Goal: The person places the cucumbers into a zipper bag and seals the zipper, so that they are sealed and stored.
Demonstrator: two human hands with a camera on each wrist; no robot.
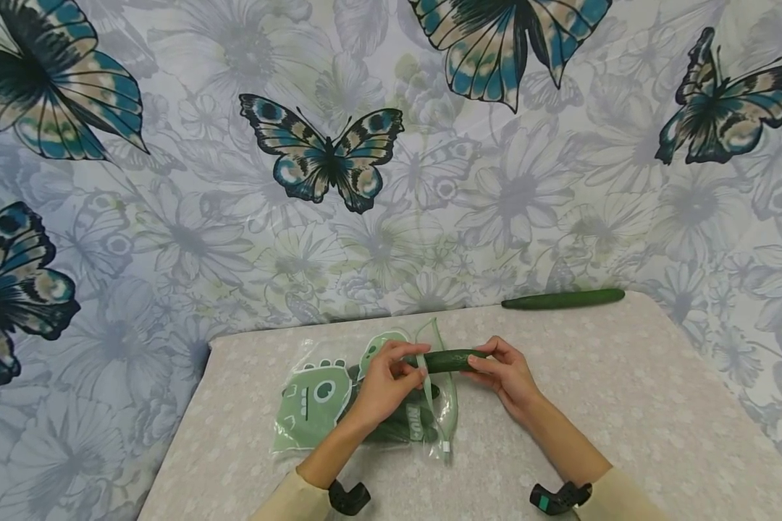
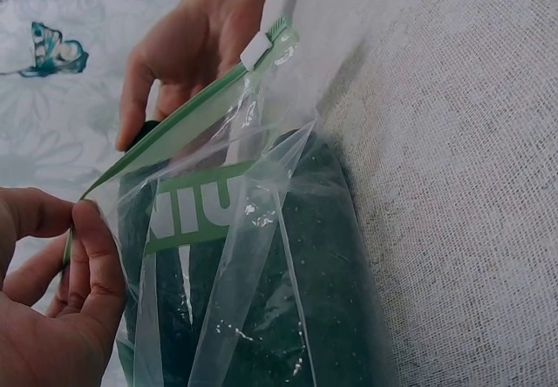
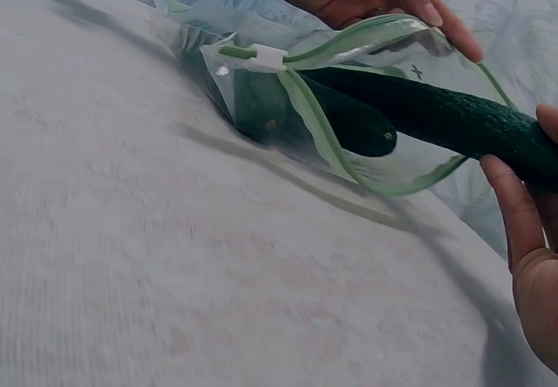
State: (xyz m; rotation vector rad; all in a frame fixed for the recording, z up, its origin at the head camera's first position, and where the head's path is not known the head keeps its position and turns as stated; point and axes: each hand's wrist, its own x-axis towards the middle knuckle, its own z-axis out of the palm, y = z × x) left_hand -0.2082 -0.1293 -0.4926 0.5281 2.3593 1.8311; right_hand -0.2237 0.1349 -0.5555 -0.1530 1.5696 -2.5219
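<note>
A clear zip bag [image 1: 313, 427] with green cartoon print lies on the table, its mouth facing right and held apart. My left hand [image 1: 389, 380] pinches the green-edged rim of that mouth between thumb and fingers. My right hand [image 1: 505, 373] grips the outer end of a cucumber [image 1: 452, 360], whose other end is inside the bag. In the right wrist view another cucumber [image 3: 366, 130] lies within the bag beside the gripped one. A white slider [image 3: 266, 57] sits at one end of the zip. The bag's print hides part of what lies inside.
Another cucumber [image 1: 563, 299] rests near the table's back right edge. A pale patterned cloth covers the table [image 1: 625, 405]. Right behind it hangs a butterfly-printed backdrop [image 1: 378, 253].
</note>
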